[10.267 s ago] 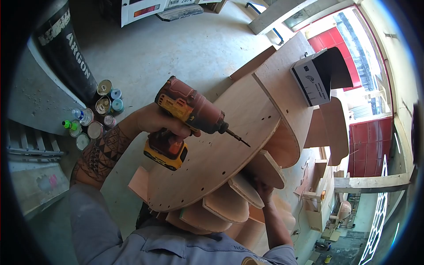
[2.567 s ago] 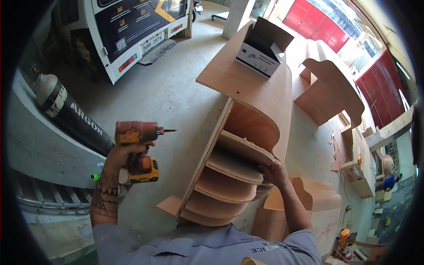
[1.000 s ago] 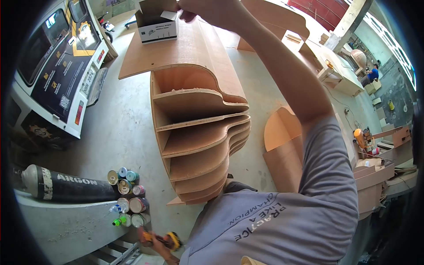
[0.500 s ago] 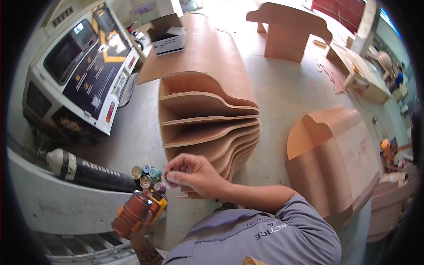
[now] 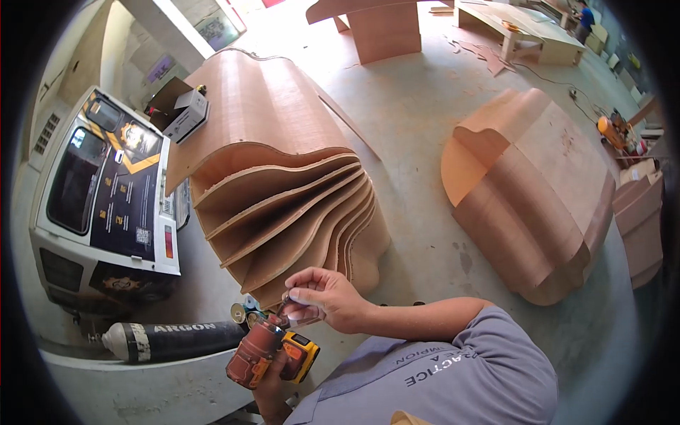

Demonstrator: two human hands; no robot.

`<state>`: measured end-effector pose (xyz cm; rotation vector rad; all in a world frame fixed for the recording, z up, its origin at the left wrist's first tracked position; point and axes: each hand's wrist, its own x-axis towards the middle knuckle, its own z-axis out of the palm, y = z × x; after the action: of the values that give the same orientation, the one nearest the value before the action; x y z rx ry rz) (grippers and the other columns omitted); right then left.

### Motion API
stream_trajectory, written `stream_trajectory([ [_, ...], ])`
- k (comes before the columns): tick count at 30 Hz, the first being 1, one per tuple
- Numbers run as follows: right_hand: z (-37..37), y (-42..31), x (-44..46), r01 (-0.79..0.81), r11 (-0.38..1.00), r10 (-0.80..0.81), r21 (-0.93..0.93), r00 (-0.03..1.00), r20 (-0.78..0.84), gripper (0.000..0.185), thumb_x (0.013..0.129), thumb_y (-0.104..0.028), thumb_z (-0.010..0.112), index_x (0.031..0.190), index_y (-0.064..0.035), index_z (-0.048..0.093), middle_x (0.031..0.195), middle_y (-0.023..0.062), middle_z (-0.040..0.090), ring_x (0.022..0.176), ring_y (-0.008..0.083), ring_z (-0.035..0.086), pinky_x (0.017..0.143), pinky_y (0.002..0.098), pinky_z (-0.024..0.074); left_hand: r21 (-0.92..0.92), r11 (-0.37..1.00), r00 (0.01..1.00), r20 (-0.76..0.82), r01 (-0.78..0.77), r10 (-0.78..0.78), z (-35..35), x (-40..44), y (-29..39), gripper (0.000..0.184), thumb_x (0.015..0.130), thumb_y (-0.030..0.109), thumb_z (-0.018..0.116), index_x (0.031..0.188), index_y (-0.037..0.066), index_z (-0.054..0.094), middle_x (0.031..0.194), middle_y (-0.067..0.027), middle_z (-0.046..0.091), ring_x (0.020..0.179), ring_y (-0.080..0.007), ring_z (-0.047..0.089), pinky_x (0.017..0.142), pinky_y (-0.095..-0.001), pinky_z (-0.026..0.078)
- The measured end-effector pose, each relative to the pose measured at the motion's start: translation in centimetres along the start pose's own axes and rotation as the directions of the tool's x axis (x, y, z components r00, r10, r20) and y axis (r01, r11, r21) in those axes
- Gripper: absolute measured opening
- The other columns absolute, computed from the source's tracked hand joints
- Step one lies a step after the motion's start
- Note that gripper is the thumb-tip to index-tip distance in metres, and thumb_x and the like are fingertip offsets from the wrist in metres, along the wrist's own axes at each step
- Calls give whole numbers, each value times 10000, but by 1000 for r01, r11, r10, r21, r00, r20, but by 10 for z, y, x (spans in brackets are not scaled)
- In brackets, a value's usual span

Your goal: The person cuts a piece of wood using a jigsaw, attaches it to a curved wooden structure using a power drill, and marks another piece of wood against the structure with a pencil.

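My left hand (image 5: pixel 275 377) is wrapped around the handle of a cordless drill (image 5: pixel 253 352) with a reddish-brown body and a yellow-and-black battery (image 5: pixel 300 354). The drill's nose points up toward my right hand (image 5: pixel 327 299). Thumb and fingers of that hand are pinched around a small, dark, thin piece (image 5: pixel 286 303) at the nose; its exact kind is too small to make out. Just beyond both hands stands a large curved plywood structure (image 5: pixel 265 106) with several wavy-edged shelf panels fanned out at its near end.
A black argon cylinder (image 5: pixel 188 338) lies at the left beside several cans (image 5: pixel 239 313). Behind it stands a van (image 5: pixel 106 191). An open carton (image 5: pixel 185 117) sits on the plywood structure. A second curved plywood piece (image 5: pixel 538 191) rests on the floor at right; a person (image 5: pixel 585 21) is far off.
The drill has come up and right, closer to my right hand. My right-hand fingers, apart from the drill before, are now at its nose. The whole view has shifted and turned.
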<state>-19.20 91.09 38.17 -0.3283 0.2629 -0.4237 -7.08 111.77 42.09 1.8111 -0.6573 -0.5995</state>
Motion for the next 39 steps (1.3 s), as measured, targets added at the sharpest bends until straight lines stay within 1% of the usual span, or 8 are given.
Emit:
stream_trajectory([
  [13, -22, -55, -2, 70, 997, -70, -32, 998, 3, 209, 1016, -91, 682, 1200, -22, 609, 1078, 121, 725, 946, 194, 748, 854, 339, 656, -36, 999, 993, 117, 25, -20, 46, 19, 26, 350, 929, 143, 738, 1242, -2, 681, 859, -19, 693, 721, -114, 646, 696, -273, 518],
  [19, -86, -125, -4, 3, 1000, -3, -3, 999, -40, 214, 1018, -94, 679, 1211, -30, 611, 1086, 107, 725, 930, 182, 742, 847, 331, 650, 9, 999, 991, 127, -48, 46, 134, 35, 18, 407, 930, 60, 740, 1323, 8, 649, 1098, -38, 721, 873, -100, 666, 787, -275, 541],
  [22, -130, -169, -2, -63, 998, 64, 25, 997, -38, 208, 1023, -85, 668, 1214, -27, 609, 1093, 106, 725, 912, 179, 736, 833, 320, 642, -4, 994, 990, 96, 105, -104, 197, 40, 10, 340, 889, 102, 823, 1184, 36, 667, 1023, -39, 714, 931, -154, 684, 799, -324, 555],
  [27, -179, -243, -7, -124, 990, 115, -62, 985, -129, 196, 1024, -75, 662, 1203, -17, 605, 1075, 116, 724, 894, 184, 730, 826, 319, 636, -71, 982, 980, 109, 174, -165, 296, 44, -14, 419, 943, 113, 761, 1330, 30, 624, 1199, -63, 694, 983, -158, 684, 861, -338, 557],
  [30, -202, -260, 2, -185, 981, 175, -57, 973, -152, 191, 1020, -75, 667, 1189, -10, 604, 1060, 106, 719, 903, 183, 723, 817, 315, 635, -196, 963, 978, 138, 184, -158, 337, 46, -19, 486, 1008, 194, 647, 1423, -32, 530, 937, -17, 653, 796, -103, 631, 740, -247, 501],
  [34, -220, -263, 26, -225, 974, 223, 5, 961, -166, 191, 1008, -95, 692, 1159, -11, 611, 1044, 83, 704, 918, 171, 714, 842, 325, 647, -209, 950, 972, 102, 230, -213, 363, 61, -14, 466, 1000, 176, 652, 1409, -20, 546, 1019, -46, 683, 914, -128, 659, 832, -282, 522],
  [38, -235, -258, 57, -283, 959, 270, -28, 937, -220, 167, 1002, -96, 701, 1131, -17, 630, 1034, 82, 701, 900, 171, 703, 828, 320, 649, -50, 998, 999, 19, 28, -27, 372, 83, -35, 479, 973, 129, 694, 1422, 25, 563, 1306, -108, 674, 1167, -202, 648, 1007, -374, 517],
  [39, -233, -262, 63, -323, 945, 299, -49, 917, -264, 174, 1000, -112, 710, 1126, -21, 631, 1015, 78, 695, 901, 177, 702, 816, 322, 648, -33, 999, 1000, -23, 14, -15, 375, 89, -49, 374, 960, 178, 728, 1287, 27, 626, 1167, -108, 704, 1055, -220, 680, 903, -375, 537],
])
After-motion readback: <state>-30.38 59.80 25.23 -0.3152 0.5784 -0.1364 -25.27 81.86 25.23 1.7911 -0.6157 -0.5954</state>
